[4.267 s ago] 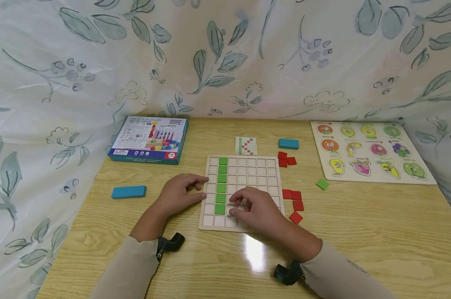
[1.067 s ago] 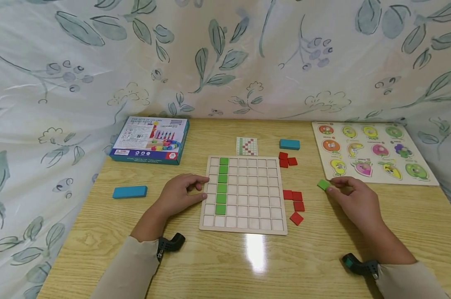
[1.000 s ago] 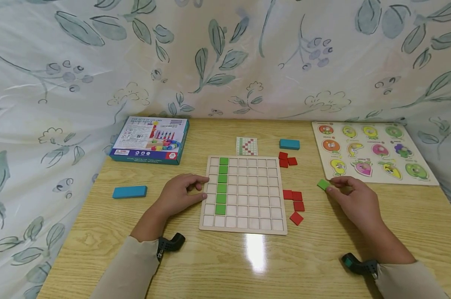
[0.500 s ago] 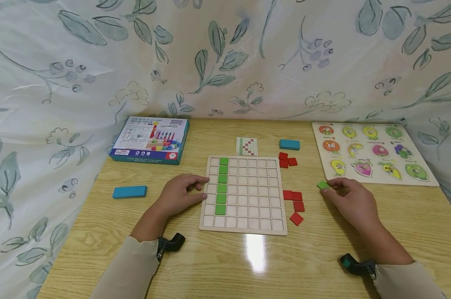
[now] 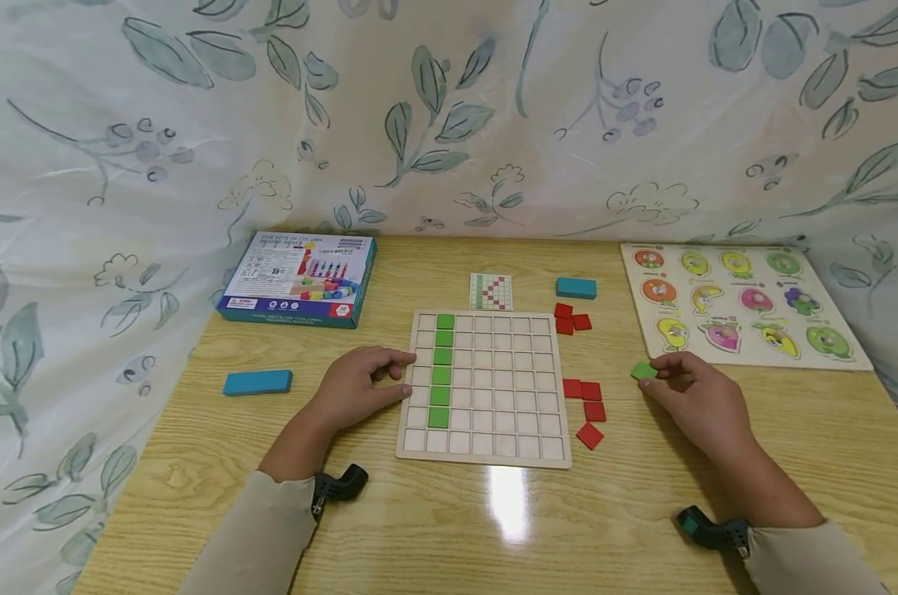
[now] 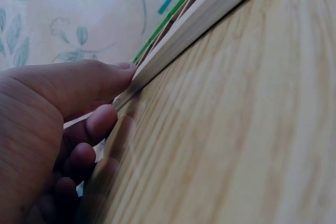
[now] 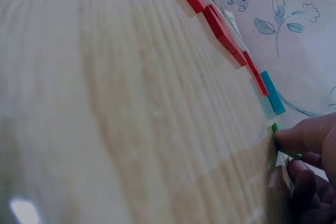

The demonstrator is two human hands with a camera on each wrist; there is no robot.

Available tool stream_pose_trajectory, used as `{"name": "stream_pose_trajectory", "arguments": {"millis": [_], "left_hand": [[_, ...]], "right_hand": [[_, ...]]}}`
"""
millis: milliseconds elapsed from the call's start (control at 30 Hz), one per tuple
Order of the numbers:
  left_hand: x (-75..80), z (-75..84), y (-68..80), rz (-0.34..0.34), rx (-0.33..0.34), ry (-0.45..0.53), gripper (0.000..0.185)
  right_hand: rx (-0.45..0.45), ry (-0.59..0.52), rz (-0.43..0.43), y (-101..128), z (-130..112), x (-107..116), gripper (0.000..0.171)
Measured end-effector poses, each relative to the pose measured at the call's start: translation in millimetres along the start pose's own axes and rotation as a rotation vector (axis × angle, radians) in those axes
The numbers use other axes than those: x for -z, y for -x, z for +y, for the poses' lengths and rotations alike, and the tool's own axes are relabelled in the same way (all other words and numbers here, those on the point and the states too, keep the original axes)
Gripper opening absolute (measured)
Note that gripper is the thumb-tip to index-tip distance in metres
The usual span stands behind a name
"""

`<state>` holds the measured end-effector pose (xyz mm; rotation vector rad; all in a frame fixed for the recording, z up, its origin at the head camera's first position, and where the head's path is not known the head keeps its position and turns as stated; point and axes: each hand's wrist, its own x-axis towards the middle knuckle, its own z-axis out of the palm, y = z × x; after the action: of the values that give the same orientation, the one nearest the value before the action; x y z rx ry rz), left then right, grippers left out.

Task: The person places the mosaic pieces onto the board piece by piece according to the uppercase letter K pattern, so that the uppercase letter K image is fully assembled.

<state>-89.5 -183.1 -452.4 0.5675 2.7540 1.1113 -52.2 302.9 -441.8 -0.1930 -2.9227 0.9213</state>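
A wooden grid board (image 5: 483, 461) lies mid-table, with one column of green tiles (image 5: 440, 375) set in its squares. My left hand (image 5: 358, 382) is at the board's left edge, its thumb and index fingertips spread apart against the frame. In the left wrist view the thumb (image 6: 113, 77) touches the board's side (image 6: 194, 24). To the right of the board, my right hand (image 5: 705, 405) pinches a single green tile (image 5: 644, 371) between thumb and fingers. The right wrist view shows that green tile (image 7: 275, 128) partly covered by the thumb, close to the tabletop.
Several red tiles (image 5: 594, 411) lie along the board's right side. A small pattern card (image 5: 491, 291) sits behind the board. Two blue blocks, one at left (image 5: 258, 382) and one at back (image 5: 576, 287), flank it. A boxed set (image 5: 296, 278) and a fruit puzzle board (image 5: 746, 306) stand farther back.
My right hand has gone from over the board to the loose green tile at right and taken hold of it. Since then the tile has turned slightly. The left hand stays put.
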Motion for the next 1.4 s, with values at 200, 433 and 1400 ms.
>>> {"name": "stream_pose_trajectory", "arguments": {"millis": [200,433,1400], "left_hand": [[0.2,-0.5,0.4,0.001,-0.001,0.002,0.042],[0.0,-0.7,0.6,0.002,-0.004,0.001,0.041],[0.4,-0.5,1.6,0.002,-0.005,0.004,0.041]], "right_hand": [[0.008,-0.031,0.012,1.2,-1.4,0.1,0.027],[-0.017,-0.071,0.015,2.5,-4.1,-0.8,0.024],[0.007,-0.210,-0.020,10.1,-33.7,-4.4,0.028]]}}
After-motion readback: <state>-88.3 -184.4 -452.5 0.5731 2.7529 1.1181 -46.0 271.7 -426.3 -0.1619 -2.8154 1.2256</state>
